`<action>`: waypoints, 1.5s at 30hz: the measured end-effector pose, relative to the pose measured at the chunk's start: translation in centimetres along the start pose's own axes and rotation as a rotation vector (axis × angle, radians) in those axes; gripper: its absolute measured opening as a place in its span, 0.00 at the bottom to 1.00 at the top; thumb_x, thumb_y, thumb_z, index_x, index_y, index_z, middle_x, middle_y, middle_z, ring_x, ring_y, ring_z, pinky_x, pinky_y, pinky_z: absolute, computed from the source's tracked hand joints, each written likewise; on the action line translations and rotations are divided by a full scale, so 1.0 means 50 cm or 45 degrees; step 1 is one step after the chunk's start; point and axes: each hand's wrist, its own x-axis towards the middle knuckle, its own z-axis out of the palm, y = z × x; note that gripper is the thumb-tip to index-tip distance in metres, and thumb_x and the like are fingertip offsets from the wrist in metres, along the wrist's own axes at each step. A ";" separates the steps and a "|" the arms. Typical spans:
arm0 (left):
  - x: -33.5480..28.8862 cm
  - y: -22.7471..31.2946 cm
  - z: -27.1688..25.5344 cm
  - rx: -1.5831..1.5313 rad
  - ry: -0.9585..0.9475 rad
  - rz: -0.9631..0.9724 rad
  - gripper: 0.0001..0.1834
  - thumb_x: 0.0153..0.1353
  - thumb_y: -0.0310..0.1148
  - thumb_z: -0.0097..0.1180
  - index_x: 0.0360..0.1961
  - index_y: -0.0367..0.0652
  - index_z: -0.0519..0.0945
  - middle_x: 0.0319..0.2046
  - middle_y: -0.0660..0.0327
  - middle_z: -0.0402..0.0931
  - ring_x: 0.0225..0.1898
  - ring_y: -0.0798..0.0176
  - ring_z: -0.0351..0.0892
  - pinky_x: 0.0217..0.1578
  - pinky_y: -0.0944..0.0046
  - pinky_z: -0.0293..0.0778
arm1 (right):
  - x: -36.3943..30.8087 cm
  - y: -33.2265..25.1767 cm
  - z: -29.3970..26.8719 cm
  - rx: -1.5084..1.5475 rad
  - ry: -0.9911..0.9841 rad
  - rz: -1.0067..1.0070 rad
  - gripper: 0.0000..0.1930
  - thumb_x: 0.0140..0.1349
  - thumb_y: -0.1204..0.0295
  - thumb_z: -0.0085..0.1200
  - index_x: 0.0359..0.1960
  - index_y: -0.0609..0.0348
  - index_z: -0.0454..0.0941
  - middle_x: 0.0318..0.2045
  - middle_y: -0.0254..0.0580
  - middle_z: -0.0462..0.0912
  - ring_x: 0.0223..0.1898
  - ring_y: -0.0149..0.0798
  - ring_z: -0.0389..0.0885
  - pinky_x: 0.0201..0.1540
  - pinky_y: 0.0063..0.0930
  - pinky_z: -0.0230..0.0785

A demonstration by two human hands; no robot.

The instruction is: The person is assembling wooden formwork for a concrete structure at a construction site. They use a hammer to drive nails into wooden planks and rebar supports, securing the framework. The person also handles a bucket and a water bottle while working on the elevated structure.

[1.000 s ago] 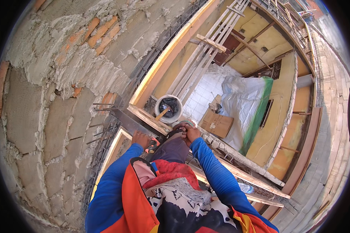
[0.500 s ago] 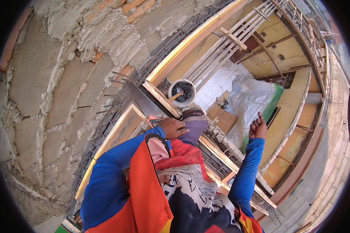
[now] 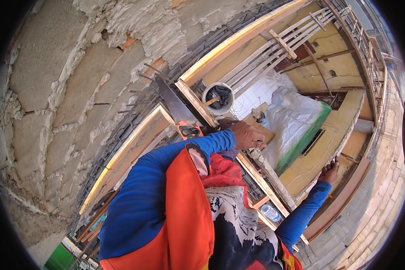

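Note:
My left hand (image 3: 247,135) reaches across above my bent leg, its fingers loosely bent and apart, with nothing seen in them. Just left of its forearm lies a handsaw; its orange-and-black handle (image 3: 190,130) rests near my knee and its dark blade (image 3: 172,100) points up and left across the formwork boards. At the far right of my reach, my right hand (image 3: 329,172) is at the rough edge of a yellow wall (image 3: 311,164), fingers partly spread and apparently touching it. No object shows in that hand. My shoe is mostly hidden behind the left hand.
A white bucket (image 3: 218,98) with black plastic and a wooden handle stands ahead. Below are white sheeting (image 3: 288,119) and a tiled floor. Rebar (image 3: 150,74) sticks out beside the rough brick wall (image 3: 76,81). A clear plastic bottle (image 3: 271,213) lies between boards near my right arm.
My left hand has left my leg and moved right, uncovering the saw handle. My right hand has gone from a raised, pointing pose down and right to the wall edge. The view has shifted.

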 end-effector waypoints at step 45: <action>0.131 0.202 -0.228 -0.743 0.157 -0.149 0.23 0.73 0.46 0.50 0.31 0.36 0.80 0.24 0.63 0.75 0.26 0.74 0.73 0.27 0.67 0.73 | -0.293 -0.171 0.438 -0.661 -0.748 -1.318 0.15 0.73 0.60 0.46 0.45 0.60 0.79 0.34 0.49 0.83 0.33 0.48 0.81 0.42 0.39 0.74</action>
